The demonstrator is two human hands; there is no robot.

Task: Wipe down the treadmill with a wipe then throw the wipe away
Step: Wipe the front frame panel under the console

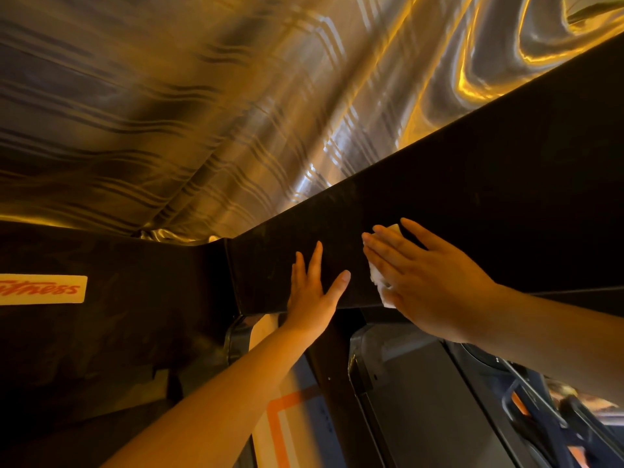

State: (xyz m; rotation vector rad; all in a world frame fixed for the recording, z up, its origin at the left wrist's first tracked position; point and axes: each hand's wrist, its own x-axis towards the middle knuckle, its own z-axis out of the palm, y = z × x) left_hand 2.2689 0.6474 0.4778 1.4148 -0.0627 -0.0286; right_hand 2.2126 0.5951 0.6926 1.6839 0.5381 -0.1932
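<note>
Across the frame's middle runs the treadmill's dark panel (472, 204), slanting up to the right, with rippled metallic wall cladding (202, 96) behind it and an orange "fitness" label (42, 289) at far left. I read this as the wiping step, still in progress. My right hand (429, 282), fingers straight, presses the white wipe (380, 285) flat against the panel. My left hand (314, 292) rests open on the panel just beside it, grasping nothing. Next, I judge, the wipe must travel along the uncleaned stretch before disposal; no bin is visible.
</note>
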